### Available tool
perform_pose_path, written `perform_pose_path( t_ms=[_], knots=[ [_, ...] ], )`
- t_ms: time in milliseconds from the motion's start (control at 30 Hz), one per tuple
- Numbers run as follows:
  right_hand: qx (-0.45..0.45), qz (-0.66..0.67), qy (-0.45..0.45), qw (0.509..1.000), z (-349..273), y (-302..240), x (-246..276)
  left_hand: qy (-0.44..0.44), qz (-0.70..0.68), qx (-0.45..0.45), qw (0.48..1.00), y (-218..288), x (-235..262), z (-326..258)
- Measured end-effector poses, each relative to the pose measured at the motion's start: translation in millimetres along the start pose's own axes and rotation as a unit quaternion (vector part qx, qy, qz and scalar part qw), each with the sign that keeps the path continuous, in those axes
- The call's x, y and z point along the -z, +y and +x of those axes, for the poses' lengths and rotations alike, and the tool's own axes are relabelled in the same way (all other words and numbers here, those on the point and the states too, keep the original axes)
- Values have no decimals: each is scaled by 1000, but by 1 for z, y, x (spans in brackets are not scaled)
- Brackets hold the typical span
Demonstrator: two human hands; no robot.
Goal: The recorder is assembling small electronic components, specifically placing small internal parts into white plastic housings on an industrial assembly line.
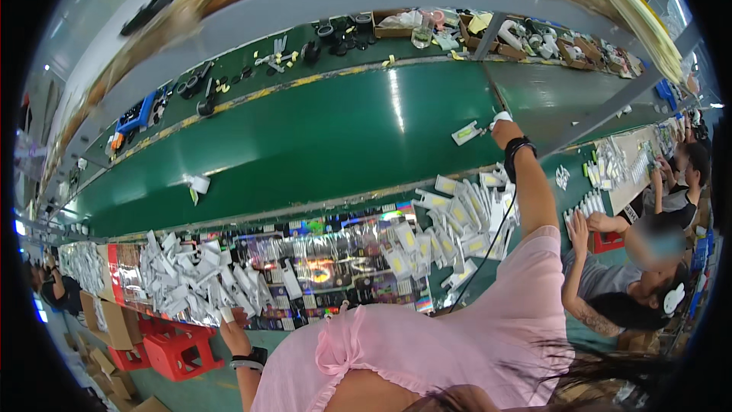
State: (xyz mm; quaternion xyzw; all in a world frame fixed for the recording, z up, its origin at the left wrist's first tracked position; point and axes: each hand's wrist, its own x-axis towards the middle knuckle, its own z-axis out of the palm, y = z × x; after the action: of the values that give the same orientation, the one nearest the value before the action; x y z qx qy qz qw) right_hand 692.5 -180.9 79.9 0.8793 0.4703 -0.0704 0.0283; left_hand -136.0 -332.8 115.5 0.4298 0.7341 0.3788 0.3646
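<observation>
My right hand (504,134) reaches far out over the green conveyor belt (305,137), its fingers closed on a small white plastic part (501,117). Just left of it lies a flat white piece with a yellow-green strip (466,133). Down at the near bench edge, my left hand (237,325) pinches a white plastic part (227,314) beside a heap of white plastic parts (179,278). A second heap of white pieces with yellow strips (457,229) lies below my right forearm. The exact shape of both held parts is hard to make out.
Shiny patterned sheeting (328,259) covers the bench between the heaps. A metal frame post (602,111) slants past my right arm. A co-worker (633,275) sits at the right, hands at white parts. Red stools (179,351) stand lower left. Boxes of parts (393,27) line the far shelf.
</observation>
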Motion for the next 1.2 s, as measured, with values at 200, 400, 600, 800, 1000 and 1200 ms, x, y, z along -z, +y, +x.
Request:
perform_pose_path(
  t_ms=[200,400,600,800,1000,1200],
  knots=[
    [44,-118,-3,992,24,-21,-49,-66,-20,-62,996,62,-60,14],
    [62,-229,-16,971,54,-13,-91,-108,-67,-133,983,123,-88,38],
    [129,-197,22,972,42,-26,-51,-124,-72,-315,938,244,-88,83],
    [219,216,53,950,2,-74,7,-184,-80,-453,869,316,-77,97],
    [320,422,33,848,-115,-164,81,-419,-319,-276,804,321,-55,104],
    [332,537,-104,769,-265,-262,122,-502,-308,-257,766,293,-12,106]
  ],
)
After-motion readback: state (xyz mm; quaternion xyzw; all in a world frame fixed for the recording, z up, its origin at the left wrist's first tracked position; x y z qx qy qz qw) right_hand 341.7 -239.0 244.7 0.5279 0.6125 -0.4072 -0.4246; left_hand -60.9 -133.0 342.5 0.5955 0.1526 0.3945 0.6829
